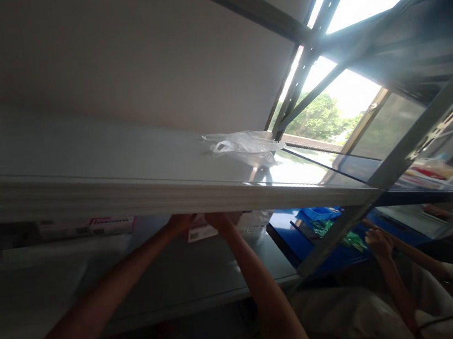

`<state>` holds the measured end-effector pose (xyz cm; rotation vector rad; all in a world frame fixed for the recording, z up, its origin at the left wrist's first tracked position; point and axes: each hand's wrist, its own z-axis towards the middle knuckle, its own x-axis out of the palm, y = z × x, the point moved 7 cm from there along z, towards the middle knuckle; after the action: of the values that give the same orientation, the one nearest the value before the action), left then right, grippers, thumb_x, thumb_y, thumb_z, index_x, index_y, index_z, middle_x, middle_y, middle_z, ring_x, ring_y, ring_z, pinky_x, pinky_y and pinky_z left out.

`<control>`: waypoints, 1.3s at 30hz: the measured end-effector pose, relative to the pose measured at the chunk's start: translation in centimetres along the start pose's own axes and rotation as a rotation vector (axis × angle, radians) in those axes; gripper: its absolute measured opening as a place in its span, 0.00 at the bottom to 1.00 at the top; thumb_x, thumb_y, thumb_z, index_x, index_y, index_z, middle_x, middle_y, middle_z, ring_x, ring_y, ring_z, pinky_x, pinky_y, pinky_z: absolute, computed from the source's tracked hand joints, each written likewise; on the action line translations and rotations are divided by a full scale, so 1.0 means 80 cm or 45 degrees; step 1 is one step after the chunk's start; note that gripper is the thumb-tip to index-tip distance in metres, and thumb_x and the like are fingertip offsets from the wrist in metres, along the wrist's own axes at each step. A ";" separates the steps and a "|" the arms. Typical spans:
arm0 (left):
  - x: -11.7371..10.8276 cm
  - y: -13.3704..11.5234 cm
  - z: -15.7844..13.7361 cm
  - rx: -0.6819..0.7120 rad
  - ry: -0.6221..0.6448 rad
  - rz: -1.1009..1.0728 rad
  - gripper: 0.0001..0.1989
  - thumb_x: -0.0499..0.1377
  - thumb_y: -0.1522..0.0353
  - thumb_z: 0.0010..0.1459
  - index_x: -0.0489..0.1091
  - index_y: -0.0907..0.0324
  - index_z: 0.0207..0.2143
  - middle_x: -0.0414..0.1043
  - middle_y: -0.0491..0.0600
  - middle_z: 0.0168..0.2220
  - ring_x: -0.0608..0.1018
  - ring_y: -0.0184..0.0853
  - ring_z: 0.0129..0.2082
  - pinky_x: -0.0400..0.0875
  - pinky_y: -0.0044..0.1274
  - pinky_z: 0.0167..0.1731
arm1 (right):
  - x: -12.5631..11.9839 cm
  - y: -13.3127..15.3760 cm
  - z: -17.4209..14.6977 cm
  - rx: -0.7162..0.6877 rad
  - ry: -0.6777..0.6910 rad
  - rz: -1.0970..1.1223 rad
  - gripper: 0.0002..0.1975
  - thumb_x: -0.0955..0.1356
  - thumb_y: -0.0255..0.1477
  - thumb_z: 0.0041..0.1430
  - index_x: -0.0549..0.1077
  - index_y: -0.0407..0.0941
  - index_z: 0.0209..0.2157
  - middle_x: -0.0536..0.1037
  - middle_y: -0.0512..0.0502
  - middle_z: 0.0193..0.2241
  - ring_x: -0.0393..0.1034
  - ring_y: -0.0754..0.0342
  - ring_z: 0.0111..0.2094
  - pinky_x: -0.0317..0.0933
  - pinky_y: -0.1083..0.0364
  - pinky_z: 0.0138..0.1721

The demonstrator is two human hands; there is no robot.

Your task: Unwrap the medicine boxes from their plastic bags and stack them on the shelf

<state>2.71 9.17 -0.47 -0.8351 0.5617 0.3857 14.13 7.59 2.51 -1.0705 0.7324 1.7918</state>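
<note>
Both my arms reach under the edge of a pale shelf board [142, 197], into the space below it. There my left hand [181, 222] and my right hand [219, 221] close on a small white box [201, 233] with a dark printed label. The left hand is at its left side, the right at its upper right. Most of my fingers are hidden by the board and by shadow. Clear plastic wrapping [258, 218] lies just right of my right hand. Farther left on the lower level sits a white box with pink lettering [112, 224].
A crumpled clear plastic bag [244, 145] lies on the upper shelf. A slanting metal upright [343, 232] stands to the right. Beyond it are a blue tray [318, 214], green plastic packets [353, 240] and a co-worker's hand [380, 244]. More bagged items [439, 172] lie farther right.
</note>
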 end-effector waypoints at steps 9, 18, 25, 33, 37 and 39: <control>-0.081 -0.039 -0.133 0.203 0.153 0.523 0.09 0.56 0.72 0.54 0.74 0.58 0.35 0.69 0.53 0.39 0.69 0.41 0.43 0.67 0.31 0.44 | -0.027 0.148 -0.080 -0.393 0.173 -0.148 0.13 0.59 0.19 0.59 0.71 0.42 0.41 0.75 0.38 0.34 0.66 0.47 0.43 0.63 0.54 0.38; -0.116 -0.040 -0.193 0.084 0.184 0.554 0.13 0.55 0.74 0.53 0.68 0.61 0.43 0.70 0.53 0.39 0.70 0.41 0.42 0.65 0.33 0.44 | -0.029 0.179 -0.106 -0.198 0.327 0.041 0.12 0.60 0.29 0.64 0.67 0.47 0.47 0.75 0.45 0.40 0.68 0.52 0.44 0.59 0.56 0.42; -0.145 -0.022 -0.217 0.025 0.125 0.458 0.06 0.54 0.70 0.55 0.70 0.59 0.34 0.70 0.51 0.36 0.70 0.39 0.41 0.64 0.30 0.44 | -0.018 0.098 -0.119 0.228 0.191 0.490 0.10 0.65 0.34 0.59 0.73 0.45 0.39 0.77 0.46 0.35 0.70 0.53 0.35 0.58 0.58 0.35; -0.194 0.045 -0.258 -0.545 -0.395 -0.524 0.14 0.62 0.58 0.42 0.70 0.59 0.28 0.72 0.48 0.31 0.73 0.37 0.34 0.67 0.27 0.37 | -0.015 0.045 -0.139 0.480 -0.026 1.397 0.16 0.65 0.39 0.51 0.71 0.41 0.36 0.69 0.53 0.22 0.56 0.61 0.19 0.50 0.61 0.20; -0.224 0.077 -0.280 -0.721 -0.641 -0.780 0.17 0.62 0.58 0.40 0.69 0.60 0.31 0.72 0.49 0.34 0.74 0.34 0.32 0.67 0.25 0.33 | -0.024 0.006 -0.164 0.856 -0.396 1.617 0.23 0.64 0.36 0.48 0.65 0.44 0.47 0.70 0.51 0.31 0.61 0.61 0.23 0.54 0.62 0.23; -0.245 0.067 -0.287 -0.658 -0.804 -0.661 0.17 0.59 0.59 0.43 0.68 0.59 0.34 0.71 0.49 0.37 0.73 0.33 0.33 0.67 0.25 0.34 | -0.035 -0.010 -0.183 1.042 -0.634 1.483 0.24 0.62 0.34 0.49 0.61 0.43 0.49 0.70 0.46 0.38 0.65 0.58 0.28 0.59 0.60 0.27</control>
<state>-22.77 -7.41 -4.17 -1.2412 -0.3635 0.2919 20.77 -5.14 -1.65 0.4864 1.7378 2.1364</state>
